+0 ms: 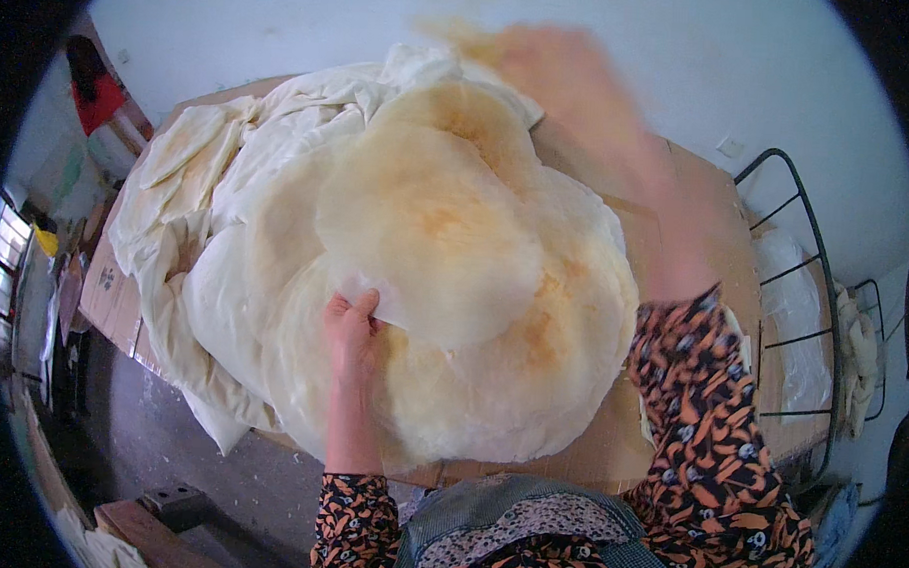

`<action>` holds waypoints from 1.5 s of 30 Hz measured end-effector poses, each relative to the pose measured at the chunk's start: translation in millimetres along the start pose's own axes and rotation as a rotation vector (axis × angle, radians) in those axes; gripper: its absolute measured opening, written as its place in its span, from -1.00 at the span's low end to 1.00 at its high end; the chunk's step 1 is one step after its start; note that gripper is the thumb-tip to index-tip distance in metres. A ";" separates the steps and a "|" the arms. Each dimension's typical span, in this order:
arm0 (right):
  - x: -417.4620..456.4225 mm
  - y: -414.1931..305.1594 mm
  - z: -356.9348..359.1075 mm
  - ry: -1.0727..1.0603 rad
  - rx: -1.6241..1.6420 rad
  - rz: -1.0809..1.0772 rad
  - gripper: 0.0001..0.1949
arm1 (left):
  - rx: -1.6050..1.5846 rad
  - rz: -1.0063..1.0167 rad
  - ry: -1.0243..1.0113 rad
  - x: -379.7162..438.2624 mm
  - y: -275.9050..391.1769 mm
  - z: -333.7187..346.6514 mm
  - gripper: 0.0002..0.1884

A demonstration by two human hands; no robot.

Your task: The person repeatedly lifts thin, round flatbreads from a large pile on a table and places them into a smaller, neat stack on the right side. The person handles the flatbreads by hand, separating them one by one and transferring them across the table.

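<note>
A large stack of thin, round, browned flatbread sheets (pixel 420 403) spreads before me. Between its thumb and fingers my left hand (pixel 354 318) grips the near-left edge of the pale top flatbread sheet (pixel 449 231). My right hand (pixel 552 62) is raised beyond the stack's far right side, heavily blurred. Against its fingers shows a yellowish, smeared shape (pixel 470 40); whether the hand holds it cannot be told. Crumpled white cloth (pixel 303 106) lies along the far and left sides of the stack, partly under it.
Cardboard (pixel 712 210) covers the surface under the stack. On the right stands a dark metal rail frame (pixel 820 252), with clear plastic sheeting (pixel 794 333) behind its bars. A white wall (pixel 343 25) rises at the back. Lower left is a wooden beam (pixel 145 536) on the floor side.
</note>
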State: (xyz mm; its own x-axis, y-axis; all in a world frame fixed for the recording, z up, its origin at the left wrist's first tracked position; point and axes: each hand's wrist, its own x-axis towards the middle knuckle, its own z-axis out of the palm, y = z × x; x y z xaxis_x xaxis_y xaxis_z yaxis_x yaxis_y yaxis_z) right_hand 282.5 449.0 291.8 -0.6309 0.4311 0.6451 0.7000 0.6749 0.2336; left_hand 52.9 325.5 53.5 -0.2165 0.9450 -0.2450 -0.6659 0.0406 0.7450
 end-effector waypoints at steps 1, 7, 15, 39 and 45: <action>-17.7 -39.3 18.2 -0.164 0.227 0.303 -0.75 | -0.017 0.007 0.001 -6.1 -5.3 2.1 -0.64; -97.3 -194.5 96.6 -0.482 0.222 0.313 -0.70 | 0.021 0.067 -0.064 -28.5 -22.4 11.2 -0.69; -85.1 -199.0 119.1 -0.498 0.498 0.541 -0.63 | 1.118 0.388 -0.037 -46.7 -14.8 26.1 -0.73; -242.3 -162.1 2.5 -0.549 0.159 0.539 -0.66 | 0.352 -0.364 -0.114 -124.3 -75.8 -1.5 -0.61; -294.5 -190.1 29.1 -0.412 0.187 0.645 -0.56 | 0.538 -0.496 -0.286 -117.2 -94.3 4.7 -0.81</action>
State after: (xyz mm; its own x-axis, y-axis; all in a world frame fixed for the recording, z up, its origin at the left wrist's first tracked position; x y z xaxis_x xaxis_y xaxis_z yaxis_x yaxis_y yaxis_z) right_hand 325.5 211.2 36.3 -0.2181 0.9345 0.2813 0.9253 0.2896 -0.2447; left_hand 144.4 212.5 14.9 0.2565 0.8195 -0.5124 -0.1838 0.5619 0.8065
